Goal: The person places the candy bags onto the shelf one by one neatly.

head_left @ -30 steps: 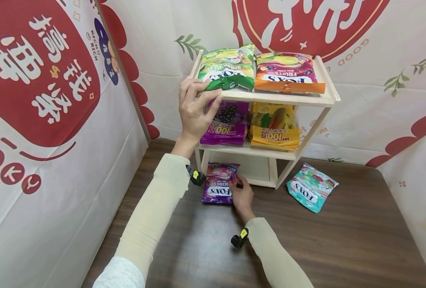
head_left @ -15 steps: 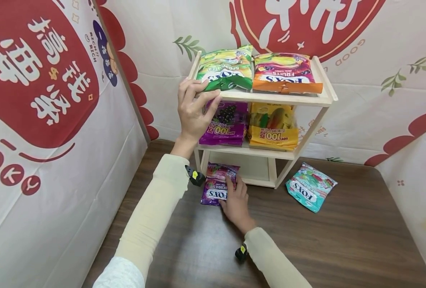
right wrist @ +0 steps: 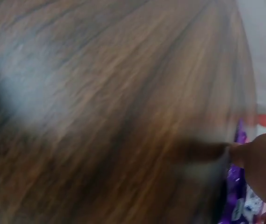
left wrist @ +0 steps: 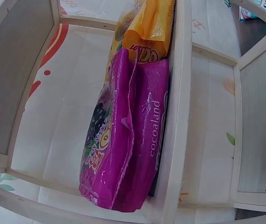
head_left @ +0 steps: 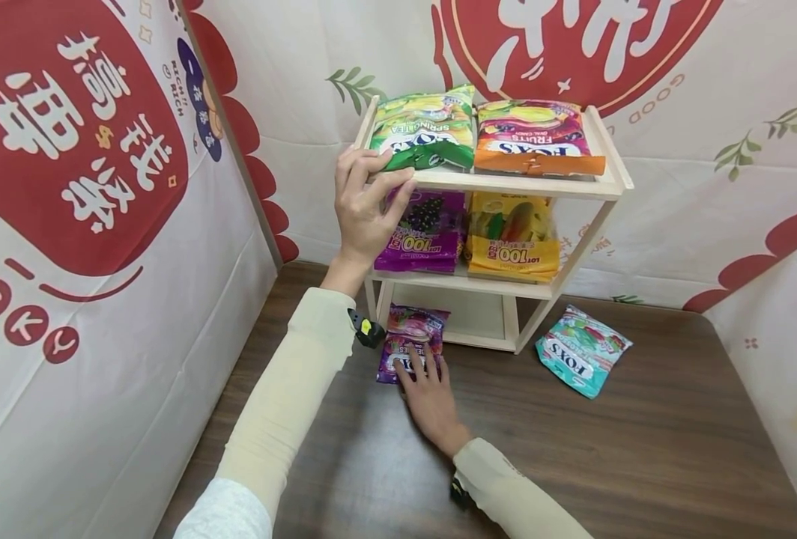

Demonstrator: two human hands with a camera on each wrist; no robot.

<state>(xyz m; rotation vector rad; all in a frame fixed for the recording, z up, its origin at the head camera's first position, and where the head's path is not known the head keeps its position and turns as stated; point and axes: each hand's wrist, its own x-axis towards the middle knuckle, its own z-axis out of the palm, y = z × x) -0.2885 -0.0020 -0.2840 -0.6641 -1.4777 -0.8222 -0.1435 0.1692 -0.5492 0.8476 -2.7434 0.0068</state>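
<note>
My left hand (head_left: 365,209) holds the front left corner of the small wooden shelf rack (head_left: 520,183), fingers over the top rail and thumb below. Only a sliver of that hand shows in the left wrist view. Low down, a purple Fox's berries candy bag (head_left: 415,323) lies flat, its far end inside the rack's bottom opening and its near end on the table. My right hand (head_left: 434,408) rests on the bag's near part, fingers spread and fairly straight. In the right wrist view, a finger touches the purple bag (right wrist: 235,186) near its edge.
Green (head_left: 432,123) and orange (head_left: 533,138) candy bags lie on the top shelf. The middle shelf bears a purple grape bag (head_left: 432,236) and a yellow mango bag (head_left: 513,243). A teal Fox's bag (head_left: 582,352) lies on the table (head_left: 668,434) right of the rack.
My right hand has gone from the berries bag's right side to its near end, fingers now spread on top. The bag has barely shifted. My left hand keeps its hold on the rack.
</note>
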